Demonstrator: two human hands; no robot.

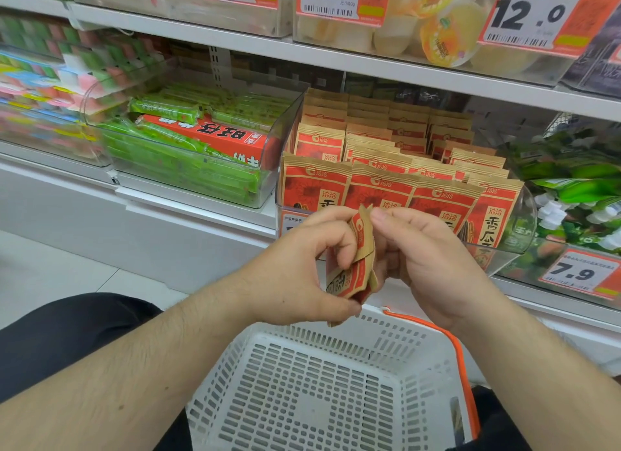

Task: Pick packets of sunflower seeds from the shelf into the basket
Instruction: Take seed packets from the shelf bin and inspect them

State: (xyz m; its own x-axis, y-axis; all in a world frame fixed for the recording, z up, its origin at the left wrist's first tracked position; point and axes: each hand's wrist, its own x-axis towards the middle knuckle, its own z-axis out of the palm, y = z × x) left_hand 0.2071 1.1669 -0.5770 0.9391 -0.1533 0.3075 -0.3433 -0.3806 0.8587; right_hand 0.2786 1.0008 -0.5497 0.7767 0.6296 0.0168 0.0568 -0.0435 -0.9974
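Red and tan sunflower seed packets (379, 154) stand in rows in a clear bin on the middle shelf. My left hand (302, 265) grips a small bunch of these packets (359, 262) edge-on, above the far rim of the white basket (322, 383). Fingers of my right hand (423, 259) are curled against the right side of the held packets; its thumb reaches their top edge. The basket sits low in front of me and nothing shows on its slotted floor.
A clear bin of green bars with a red box (208, 138) stands left of the seed bin. Green and white sweets (578, 195) fill the bin on the right. Price tags hang on the shelf edges. The basket's orange handle (460, 360) lies along its right rim.
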